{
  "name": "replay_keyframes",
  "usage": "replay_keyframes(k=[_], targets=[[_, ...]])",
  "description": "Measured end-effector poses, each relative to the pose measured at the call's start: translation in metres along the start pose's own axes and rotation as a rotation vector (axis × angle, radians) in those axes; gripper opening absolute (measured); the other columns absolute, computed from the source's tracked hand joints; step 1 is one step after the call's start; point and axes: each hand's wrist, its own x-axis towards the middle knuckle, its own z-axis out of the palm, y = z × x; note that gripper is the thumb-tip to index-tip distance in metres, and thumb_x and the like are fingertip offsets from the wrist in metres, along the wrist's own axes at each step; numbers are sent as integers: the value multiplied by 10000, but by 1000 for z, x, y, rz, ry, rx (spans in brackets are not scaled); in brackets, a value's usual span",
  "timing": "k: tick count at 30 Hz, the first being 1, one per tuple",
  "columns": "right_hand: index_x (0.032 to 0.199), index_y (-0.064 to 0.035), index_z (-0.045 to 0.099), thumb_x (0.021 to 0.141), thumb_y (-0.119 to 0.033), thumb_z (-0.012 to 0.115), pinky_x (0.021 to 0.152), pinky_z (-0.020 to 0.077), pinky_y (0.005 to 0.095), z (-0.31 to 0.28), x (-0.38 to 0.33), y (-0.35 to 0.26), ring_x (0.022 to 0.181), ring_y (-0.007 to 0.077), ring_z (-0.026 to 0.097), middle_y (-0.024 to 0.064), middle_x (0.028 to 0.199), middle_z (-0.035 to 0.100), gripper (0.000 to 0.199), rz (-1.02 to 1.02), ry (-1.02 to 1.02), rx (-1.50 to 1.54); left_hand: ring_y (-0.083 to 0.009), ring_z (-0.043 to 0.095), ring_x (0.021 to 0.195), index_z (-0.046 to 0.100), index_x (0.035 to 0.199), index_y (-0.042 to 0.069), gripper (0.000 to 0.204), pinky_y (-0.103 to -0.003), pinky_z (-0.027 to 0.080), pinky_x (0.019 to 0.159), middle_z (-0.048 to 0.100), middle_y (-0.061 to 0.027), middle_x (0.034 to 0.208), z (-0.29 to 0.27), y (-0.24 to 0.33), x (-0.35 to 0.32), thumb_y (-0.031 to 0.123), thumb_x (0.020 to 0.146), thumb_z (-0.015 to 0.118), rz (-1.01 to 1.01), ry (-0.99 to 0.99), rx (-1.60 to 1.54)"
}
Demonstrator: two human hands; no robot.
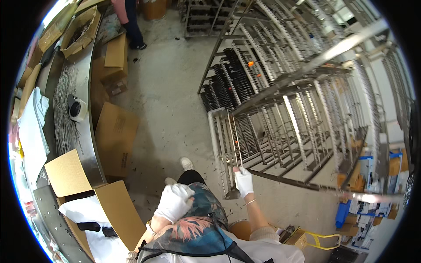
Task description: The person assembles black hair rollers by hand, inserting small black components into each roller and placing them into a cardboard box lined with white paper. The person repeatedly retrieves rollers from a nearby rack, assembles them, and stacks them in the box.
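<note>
My left hand [174,203], in a white glove, is curled closed in front of my patterned apron [197,232]. Whatever lies inside its fingers, if anything, is hidden. Farther right, my right hand [244,182], also gloved and with a bare fingertip showing, closes on the near end of a long thin metal rod [237,142]. That rod runs away from me along the near side of a large metal rack [263,94]. Rows of toothed bars fill the rack, and dark pieces [228,76] hang on its far left part.
An open carton [125,210] with white lining and black pieces stands at lower left. Beside it runs a metal table [94,151] with thin wires [63,101] and a tape roll [78,108]. More cartons [115,136] stand below. Another person [131,24] is at the far left.
</note>
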Motion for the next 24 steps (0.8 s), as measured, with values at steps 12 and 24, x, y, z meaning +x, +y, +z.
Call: replay_keyframes(k=[12, 24], targets=[[754, -115, 672, 910, -541, 603, 589, 498, 506, 24, 170, 145, 647, 420, 645, 193, 673, 647, 458, -96, 256, -662, -271, 647, 838, 723, 840, 108, 177, -417, 480, 741, 681, -67, 840, 82, -36, 65, 265, 763, 695, -141, -326, 126], [836, -57, 688, 895, -472, 642, 597, 484, 474, -8, 274, 162, 660, 352, 647, 177, 771, 683, 421, 154, 764, -530, -273, 628, 829, 693, 833, 100, 145, -407, 465, 723, 657, -72, 833, 138, -64, 89, 231, 770, 690, -95, -360, -54]])
